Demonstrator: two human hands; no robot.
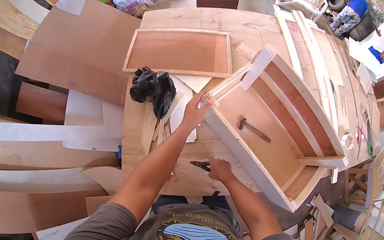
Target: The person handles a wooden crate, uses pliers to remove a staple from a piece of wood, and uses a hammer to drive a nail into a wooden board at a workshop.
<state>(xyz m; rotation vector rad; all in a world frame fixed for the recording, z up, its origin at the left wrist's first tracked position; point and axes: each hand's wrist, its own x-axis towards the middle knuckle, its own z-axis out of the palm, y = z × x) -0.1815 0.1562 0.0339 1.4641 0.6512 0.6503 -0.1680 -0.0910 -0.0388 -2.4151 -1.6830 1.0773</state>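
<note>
In the head view, the left hand (195, 113) grasps the upper corner of the wooden cabinet frame (270, 144), which lies on the workbench (209, 20). The right hand (219, 168) closes on dark pliers (200, 164) beside the frame's white edge. A hammer (254, 129) rests inside the frame.

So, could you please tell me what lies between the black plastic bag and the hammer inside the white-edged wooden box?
In the head view, the left hand lies between the black bag and the hammer, gripping the near corner of the box.
</note>
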